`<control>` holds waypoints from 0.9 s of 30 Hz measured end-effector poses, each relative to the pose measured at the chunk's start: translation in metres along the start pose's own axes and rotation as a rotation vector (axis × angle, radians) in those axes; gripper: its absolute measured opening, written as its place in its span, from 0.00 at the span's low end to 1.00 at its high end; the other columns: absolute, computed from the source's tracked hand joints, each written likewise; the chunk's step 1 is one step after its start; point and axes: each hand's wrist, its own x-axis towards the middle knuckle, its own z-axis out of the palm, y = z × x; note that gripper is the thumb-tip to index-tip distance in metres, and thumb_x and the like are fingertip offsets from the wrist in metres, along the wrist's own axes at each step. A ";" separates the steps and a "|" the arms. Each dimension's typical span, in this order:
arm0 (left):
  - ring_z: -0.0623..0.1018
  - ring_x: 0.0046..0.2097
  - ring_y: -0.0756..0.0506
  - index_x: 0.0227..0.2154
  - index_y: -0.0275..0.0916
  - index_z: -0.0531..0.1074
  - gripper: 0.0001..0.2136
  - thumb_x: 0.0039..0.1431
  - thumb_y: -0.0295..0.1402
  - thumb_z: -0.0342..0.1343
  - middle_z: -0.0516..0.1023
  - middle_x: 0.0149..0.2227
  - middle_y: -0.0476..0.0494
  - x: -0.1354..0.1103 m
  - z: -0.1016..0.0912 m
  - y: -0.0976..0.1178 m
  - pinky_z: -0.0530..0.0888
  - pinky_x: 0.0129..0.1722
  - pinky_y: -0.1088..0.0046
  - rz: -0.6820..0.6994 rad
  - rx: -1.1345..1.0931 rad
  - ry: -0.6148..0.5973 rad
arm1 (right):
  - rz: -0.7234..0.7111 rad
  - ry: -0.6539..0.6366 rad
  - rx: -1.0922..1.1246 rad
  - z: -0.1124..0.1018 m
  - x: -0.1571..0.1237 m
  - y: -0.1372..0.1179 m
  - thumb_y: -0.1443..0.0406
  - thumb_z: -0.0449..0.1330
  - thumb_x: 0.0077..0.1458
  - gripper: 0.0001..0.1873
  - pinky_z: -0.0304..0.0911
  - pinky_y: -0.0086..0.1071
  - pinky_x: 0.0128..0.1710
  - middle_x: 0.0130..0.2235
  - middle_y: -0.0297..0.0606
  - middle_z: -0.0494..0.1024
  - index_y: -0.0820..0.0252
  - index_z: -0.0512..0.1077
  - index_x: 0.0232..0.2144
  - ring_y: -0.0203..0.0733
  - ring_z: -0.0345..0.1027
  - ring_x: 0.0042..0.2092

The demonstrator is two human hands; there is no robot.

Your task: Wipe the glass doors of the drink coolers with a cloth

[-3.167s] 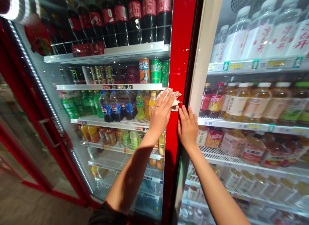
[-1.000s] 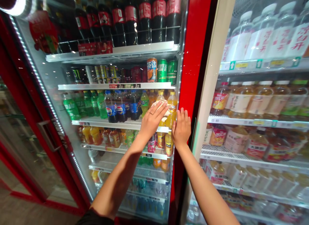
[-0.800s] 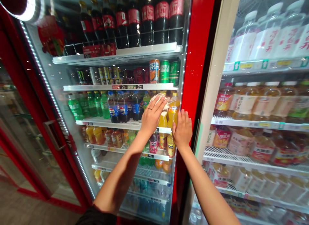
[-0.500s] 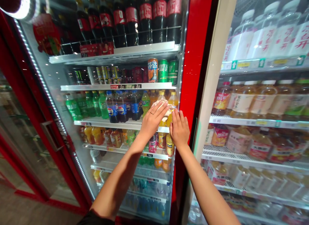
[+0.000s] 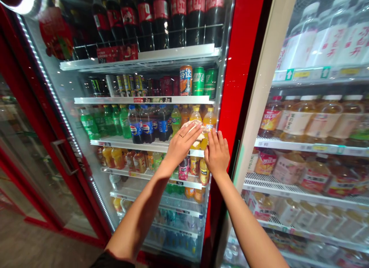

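My left hand [image 5: 181,144] lies flat against the glass door [image 5: 138,122] of a red drinks fridge, pressing a crumpled white cloth [image 5: 196,126] under its fingers; a ring shows on one finger. My right hand [image 5: 216,154] rests beside it, fingers stretched flat on the glass near the red door frame [image 5: 239,80], holding nothing. Behind the glass stand orange and yellow drink bottles [image 5: 207,124], cola bottles [image 5: 145,126] and green soda bottles [image 5: 95,124].
Cans [image 5: 196,80] fill the shelf above and large dark bottles [image 5: 178,18] the top shelf. A second fridge [image 5: 317,118] with tea and water bottles stands to the right. A door handle [image 5: 62,156] sits at the left, with wooden floor [image 5: 25,245] below.
My left hand and the cloth have slid down and left from the red frame onto the glass. My right hand has moved from the frame onto the glass beside it.
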 end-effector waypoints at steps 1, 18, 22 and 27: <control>0.59 0.78 0.45 0.78 0.45 0.49 0.35 0.73 0.18 0.44 0.67 0.75 0.44 -0.005 -0.003 -0.004 0.64 0.77 0.55 0.008 0.002 -0.005 | 0.002 -0.003 0.011 0.000 0.000 0.000 0.68 0.50 0.71 0.42 0.51 0.53 0.77 0.78 0.42 0.59 0.51 0.40 0.80 0.50 0.54 0.78; 0.66 0.75 0.47 0.70 0.38 0.67 0.23 0.76 0.23 0.48 0.73 0.71 0.48 -0.016 -0.016 -0.046 0.65 0.77 0.64 0.222 0.193 0.022 | 0.096 0.021 -0.074 0.004 -0.002 -0.018 0.67 0.52 0.69 0.44 0.53 0.55 0.76 0.78 0.47 0.57 0.55 0.39 0.80 0.53 0.51 0.79; 0.68 0.74 0.47 0.70 0.39 0.68 0.23 0.76 0.23 0.48 0.73 0.70 0.47 -0.006 -0.019 -0.059 0.67 0.76 0.63 0.174 0.205 0.096 | 0.158 0.024 -0.081 0.011 0.003 -0.050 0.65 0.51 0.71 0.45 0.54 0.57 0.75 0.80 0.47 0.51 0.54 0.33 0.80 0.55 0.47 0.80; 0.64 0.76 0.45 0.72 0.40 0.65 0.25 0.76 0.23 0.47 0.71 0.72 0.45 0.002 -0.017 -0.059 0.66 0.76 0.60 0.057 0.191 0.089 | 0.162 -0.003 0.007 0.025 0.008 -0.087 0.66 0.50 0.72 0.45 0.53 0.57 0.76 0.81 0.44 0.47 0.51 0.30 0.80 0.54 0.44 0.80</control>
